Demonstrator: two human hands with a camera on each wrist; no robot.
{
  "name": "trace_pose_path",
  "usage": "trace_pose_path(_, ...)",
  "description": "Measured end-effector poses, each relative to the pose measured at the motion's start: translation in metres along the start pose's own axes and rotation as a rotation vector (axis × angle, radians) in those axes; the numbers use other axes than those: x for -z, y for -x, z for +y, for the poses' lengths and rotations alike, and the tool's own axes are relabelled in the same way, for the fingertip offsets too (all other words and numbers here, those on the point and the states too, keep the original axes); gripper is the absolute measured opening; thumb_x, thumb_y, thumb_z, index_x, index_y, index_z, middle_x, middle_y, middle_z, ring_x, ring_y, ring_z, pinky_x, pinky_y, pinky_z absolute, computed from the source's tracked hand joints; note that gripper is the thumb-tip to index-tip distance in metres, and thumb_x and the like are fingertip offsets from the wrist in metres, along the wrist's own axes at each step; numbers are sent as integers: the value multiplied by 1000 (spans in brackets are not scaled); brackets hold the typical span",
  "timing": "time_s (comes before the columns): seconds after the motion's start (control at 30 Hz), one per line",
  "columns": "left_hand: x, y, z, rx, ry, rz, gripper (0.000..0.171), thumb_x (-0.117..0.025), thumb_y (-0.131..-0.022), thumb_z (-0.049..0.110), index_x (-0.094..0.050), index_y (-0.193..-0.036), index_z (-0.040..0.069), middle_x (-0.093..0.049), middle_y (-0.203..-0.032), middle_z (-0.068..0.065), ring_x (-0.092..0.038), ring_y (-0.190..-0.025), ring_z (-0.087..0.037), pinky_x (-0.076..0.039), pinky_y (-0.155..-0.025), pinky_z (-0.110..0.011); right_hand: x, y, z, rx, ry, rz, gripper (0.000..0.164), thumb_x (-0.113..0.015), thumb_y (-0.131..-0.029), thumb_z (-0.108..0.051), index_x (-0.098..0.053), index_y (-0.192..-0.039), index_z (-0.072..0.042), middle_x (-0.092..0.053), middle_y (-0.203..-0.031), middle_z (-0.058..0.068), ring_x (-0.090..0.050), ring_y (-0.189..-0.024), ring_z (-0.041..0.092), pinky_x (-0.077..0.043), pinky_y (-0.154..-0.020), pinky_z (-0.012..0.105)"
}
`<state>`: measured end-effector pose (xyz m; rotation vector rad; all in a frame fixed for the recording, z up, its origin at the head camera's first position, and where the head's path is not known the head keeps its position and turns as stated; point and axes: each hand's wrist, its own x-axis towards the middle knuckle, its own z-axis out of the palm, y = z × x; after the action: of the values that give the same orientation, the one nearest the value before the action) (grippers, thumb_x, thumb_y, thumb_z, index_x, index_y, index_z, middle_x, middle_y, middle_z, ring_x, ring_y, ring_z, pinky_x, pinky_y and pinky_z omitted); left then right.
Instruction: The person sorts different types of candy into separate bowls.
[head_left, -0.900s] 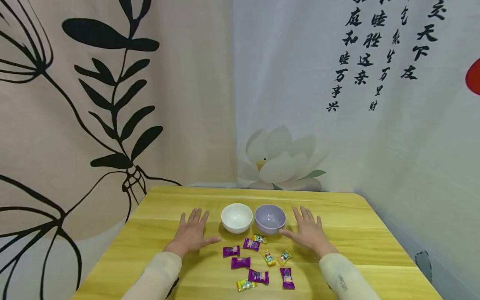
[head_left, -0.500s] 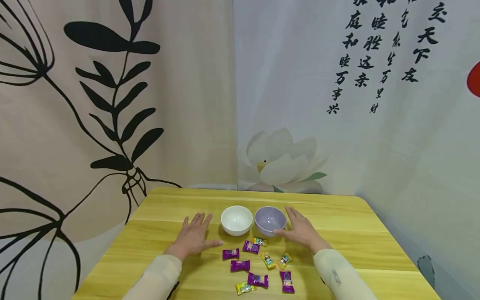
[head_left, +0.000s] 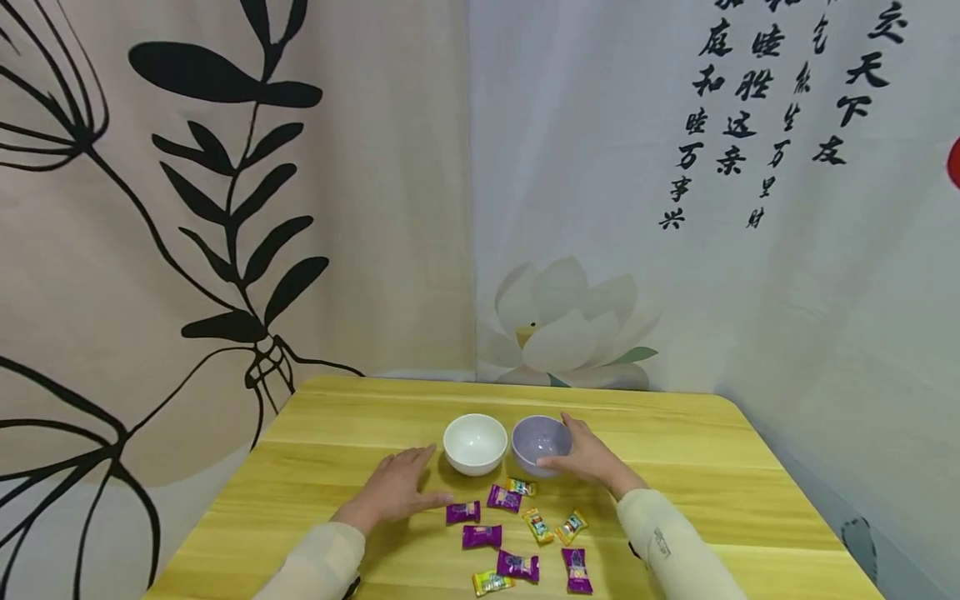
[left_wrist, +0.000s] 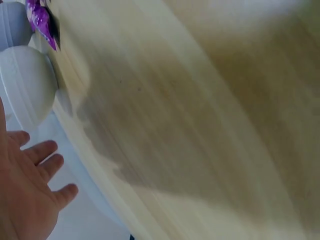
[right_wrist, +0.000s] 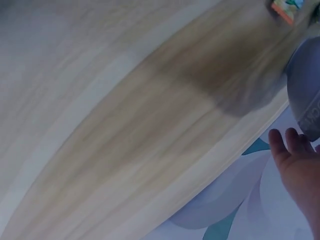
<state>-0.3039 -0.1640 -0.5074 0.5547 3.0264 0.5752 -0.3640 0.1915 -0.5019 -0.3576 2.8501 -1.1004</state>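
Note:
A white bowl (head_left: pixel 476 445) and a light purple bowl (head_left: pixel 540 442) stand side by side on the table. Fingers extended and thumb spread, my left hand (head_left: pixel 397 490) is just left of the white bowl, apart from it; its thumb tip comes near a purple-wrapped candy (head_left: pixel 462 512). My right hand (head_left: pixel 592 457) lies around the right side of the purple bowl, thumb at the front and fingers at the far right rim. In the right wrist view its loosely bent fingers (right_wrist: pixel 292 145) are beside the bowl's wall; whether they touch it is unclear.
Several purple-wrapped candies (head_left: pixel 482 536) and yellow-wrapped candies (head_left: pixel 537 527) lie scattered in front of the bowls on the wooden table (head_left: pixel 337 442). A printed cloth (head_left: pixel 397 208) hangs behind the table's far edge.
My right hand has moved left, from beside the purple bowl to around its right side. My left hand has turned and shifted slightly right toward the white bowl. Bowls and candies stay put.

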Motion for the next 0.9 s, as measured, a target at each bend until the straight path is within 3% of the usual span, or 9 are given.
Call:
trace_pose_path(0.17,2,3,4,-4,95,-33,98,-67,-83,64,-34,-153,4,-38,-152,-22,-34,-139,-43,-20,-113,-62,-4,-3,0,-18,-69,3,119,-87,-71,-47,-19,-155,3,-27,-154,31,-35,-135,51,-32,-107,64)
trace_pose_path(0.37,0,5,4,-12,183,-42,98,-69,-81,65,-38,-151,5,-43,-150,-21,-37,-138,-43,-23,-111,-64,-5,-5,4,3,-69,-7,125,-91,-66,-46,-19,-154,6,-30,-152,33,-38,-133,50,-34,-107,62)
trace_pose_path(0.6,-4,2,7,-26,264,-52,89,-72,-83,58,-44,-147,4,-56,-136,-17,-48,-128,-40,-35,-105,-61,-5,-7,9,-8,-111,-47,129,-92,-64,-47,-16,-156,3,-26,-155,31,-32,-137,51,-30,-108,63)
trace_pose_path(0.77,-8,0,8,-77,235,-52,67,-75,-83,52,-62,-127,3,-64,-117,-10,-59,-111,-31,-47,-96,-53,-7,-6,11,-47,-151,-54,130,-93,-64,-45,-15,-156,1,-27,-155,29,-32,-138,50,-29,-109,63)
trace_pose_path(0.9,-13,-1,8,-111,195,-49,56,-76,-83,49,-67,-117,6,-65,-109,-4,-60,-103,-25,-49,-93,-48,-9,-5,10,-60,-182,-41,126,-93,-64,-43,-18,-156,1,-33,-152,28,-37,-135,48,-31,-108,62)
